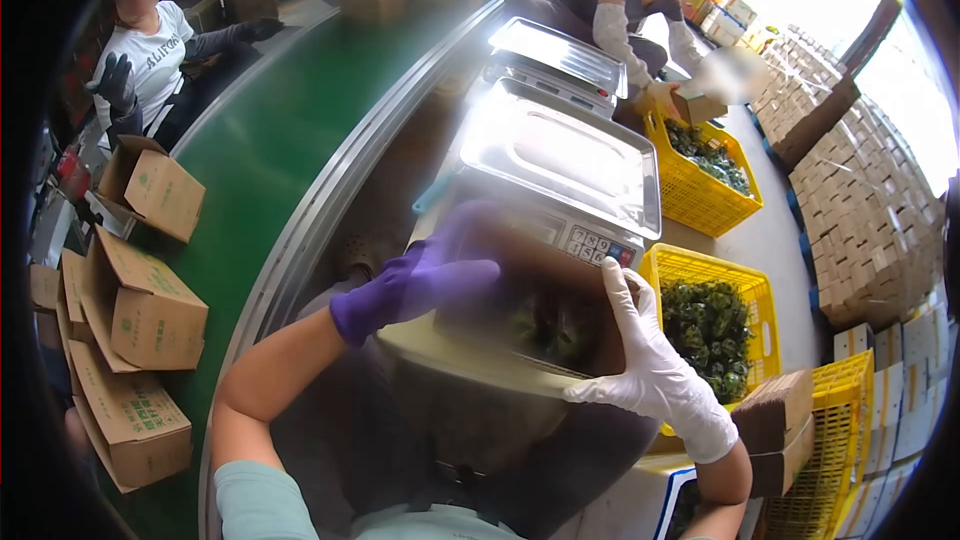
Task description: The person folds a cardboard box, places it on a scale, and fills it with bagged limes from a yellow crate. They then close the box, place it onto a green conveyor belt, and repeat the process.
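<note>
An open brown cardboard box (pixel 545 265), blurred, is in front of me with dark green contents (pixel 555 330) inside. My left hand (pixel 425 285), in a purple glove, is at the box's left side, its fingers smeared and closed on the edge. White-gloved, my right hand (pixel 655 370) grips the right side, with fingertips at the far corner and the thumb at the near one. Just beyond the box is a scale (pixel 560 155) with a steel pan and a keypad. A second scale (pixel 560 50) stands behind it.
Yellow crates (pixel 765 335) of green produce line the right side, near stacked cartons (pixel 775 415). A green conveyor (pixel 290 130) runs on the left, with open cartons (pixel 160 325) beside it. Two people (pixel 150 60) (pixel 640 10) sit farther off, one holding a small box.
</note>
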Available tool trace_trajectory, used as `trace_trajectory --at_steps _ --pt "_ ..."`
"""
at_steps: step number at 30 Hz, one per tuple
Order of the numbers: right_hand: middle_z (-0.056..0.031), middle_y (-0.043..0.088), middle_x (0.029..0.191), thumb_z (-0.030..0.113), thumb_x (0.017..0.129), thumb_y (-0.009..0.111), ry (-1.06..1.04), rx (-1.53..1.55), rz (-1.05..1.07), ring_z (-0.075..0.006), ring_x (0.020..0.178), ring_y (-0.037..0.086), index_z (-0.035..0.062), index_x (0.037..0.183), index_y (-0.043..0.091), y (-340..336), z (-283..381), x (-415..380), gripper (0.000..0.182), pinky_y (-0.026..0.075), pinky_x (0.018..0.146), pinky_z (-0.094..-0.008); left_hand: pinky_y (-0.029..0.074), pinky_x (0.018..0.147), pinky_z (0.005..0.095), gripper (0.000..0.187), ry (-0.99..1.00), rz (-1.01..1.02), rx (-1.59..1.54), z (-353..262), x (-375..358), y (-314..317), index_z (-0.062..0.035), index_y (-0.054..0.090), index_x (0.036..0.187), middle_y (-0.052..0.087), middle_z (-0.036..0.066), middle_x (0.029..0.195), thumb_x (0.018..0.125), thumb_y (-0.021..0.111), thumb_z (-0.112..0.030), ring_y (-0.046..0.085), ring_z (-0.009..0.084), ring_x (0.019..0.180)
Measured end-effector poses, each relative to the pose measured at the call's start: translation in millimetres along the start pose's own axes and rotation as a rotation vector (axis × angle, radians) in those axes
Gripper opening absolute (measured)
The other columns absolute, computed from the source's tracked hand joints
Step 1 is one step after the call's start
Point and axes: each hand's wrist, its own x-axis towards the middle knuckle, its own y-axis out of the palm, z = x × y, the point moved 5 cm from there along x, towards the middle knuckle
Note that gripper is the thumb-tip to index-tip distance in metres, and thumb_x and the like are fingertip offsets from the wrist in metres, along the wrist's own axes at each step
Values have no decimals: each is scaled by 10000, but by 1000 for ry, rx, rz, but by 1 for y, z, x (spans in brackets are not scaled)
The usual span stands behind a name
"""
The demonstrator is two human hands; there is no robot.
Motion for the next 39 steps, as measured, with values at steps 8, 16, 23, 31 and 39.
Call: trace_trajectory --at_steps 8,16,23,31,39 --pt "-129 439 1413 376 1036 386 185 643 -56 -213 1364 337 62 1393 436 29 -31 19 478 181 1152 -330 297 1083 325 462 29 -45 -90 28 -11 -16 -50 397 1348 484 102 1291 904 476 -150 423 169 1250" --pt "-142 504 1361 447 964 547 442 821 -214 -246 1212 497 -25 1339 480 31 -99 40 606 364 1040 -358 400 940 294 414 -89 -145 -24 39 -24 22 -76 359 1343 520 53 1130 978 507 -204 478 115 1025" --pt "-215 604 853 283 833 711 147 -180 -6 -413 823 609 -18 1035 556 -33 24 39 395 499 742 -465 446 923 327 470 -178 -35 -36 31 -13 13 -53 362 1378 544 89 1179 994 493 -291 534 152 1054" --pt "-197 650 885 259 814 701 206 -154 485 -367 870 633 18 1002 592 35 4 71 324 495 749 -438 353 1025 298 445 -109 67 -225 40 12 19 -72 365 1378 501 83 1251 1006 451 -301 452 134 1172" --pt "-202 658 940 297 813 725 89 101 511 -365 893 630 20 1045 567 72 3 99 394 497 786 -416 378 965 268 419 -159 -48 -131 42 10 19 -57 383 1352 519 62 1171 1001 461 -273 479 118 1074"
